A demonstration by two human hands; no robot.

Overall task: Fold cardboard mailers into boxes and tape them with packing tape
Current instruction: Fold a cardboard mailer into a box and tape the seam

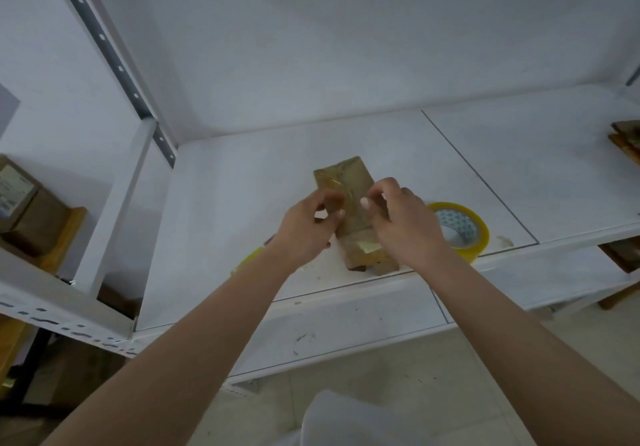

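A small brown cardboard box (348, 182), wrapped in glossy clear tape, stands tilted on the white shelf (221, 203). My left hand (308, 227) grips its left side with curled fingers. My right hand (403, 220) holds the right side, thumb and fingertips pinching at the tape on the box's face. A loose end of tape (369, 245) shows near the box's lower part. A roll of yellowish packing tape (465, 229) lies flat on the shelf just right of my right hand, partly hidden by it.
More brown boxes (24, 203) sit on the neighbouring shelf at far left, and flat cardboard pieces (628, 137) lie at the right edge. Scraps of tape (505, 240) lie near the shelf's front edge. A metal upright (114, 64) stands at the left.
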